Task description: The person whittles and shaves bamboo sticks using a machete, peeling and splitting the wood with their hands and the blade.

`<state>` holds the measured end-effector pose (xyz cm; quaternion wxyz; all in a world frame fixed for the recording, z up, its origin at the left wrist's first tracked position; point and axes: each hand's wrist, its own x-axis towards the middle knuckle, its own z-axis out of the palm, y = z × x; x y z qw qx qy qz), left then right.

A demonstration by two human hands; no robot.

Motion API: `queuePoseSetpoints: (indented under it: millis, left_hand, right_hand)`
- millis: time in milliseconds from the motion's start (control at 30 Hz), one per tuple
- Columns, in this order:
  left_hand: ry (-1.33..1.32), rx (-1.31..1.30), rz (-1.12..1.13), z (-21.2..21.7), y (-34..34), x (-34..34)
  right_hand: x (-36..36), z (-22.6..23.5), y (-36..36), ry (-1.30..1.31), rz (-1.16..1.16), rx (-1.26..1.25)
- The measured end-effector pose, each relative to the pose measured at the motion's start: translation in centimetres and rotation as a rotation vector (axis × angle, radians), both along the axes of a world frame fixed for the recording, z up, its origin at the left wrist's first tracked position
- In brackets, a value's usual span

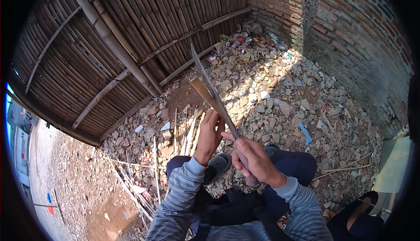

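Observation:
My right hand is closed around the handle of a long machete, its index finger stretched along toward my left hand. The machete's dark blade points up and away to the far left. My left hand grips a flat brown piece of bamboo or wood, whose far end sticks out beyond the fingers. The blade runs alongside this piece on its right and partly covers it. Whether the edge touches it, I cannot tell. Both hands are above my bent knees, near my grey shoes.
Stony rubble with bits of litter covers the ground. Several pale bamboo strips lie to the left. A bamboo-slat wall stands at the far left, a brick wall at the far right. A dark object is at the lower right.

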<state>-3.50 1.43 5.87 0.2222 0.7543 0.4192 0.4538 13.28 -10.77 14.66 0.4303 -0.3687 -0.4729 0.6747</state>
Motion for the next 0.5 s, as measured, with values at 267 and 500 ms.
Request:
queuePoseSetpoints:
  millis: [267,500]
  left_hand:
    - [-0.04,0.002,-0.004,-0.2,0.2,0.2]
    - [-0.017,-0.009,-0.027,-0.3,0.1,0.1]
  right_hand:
    - [-0.1,0.5,0.6,0.037,0.006,-0.023]
    - [-0.2,1.1,0.9,0.111,0.003,-0.077]
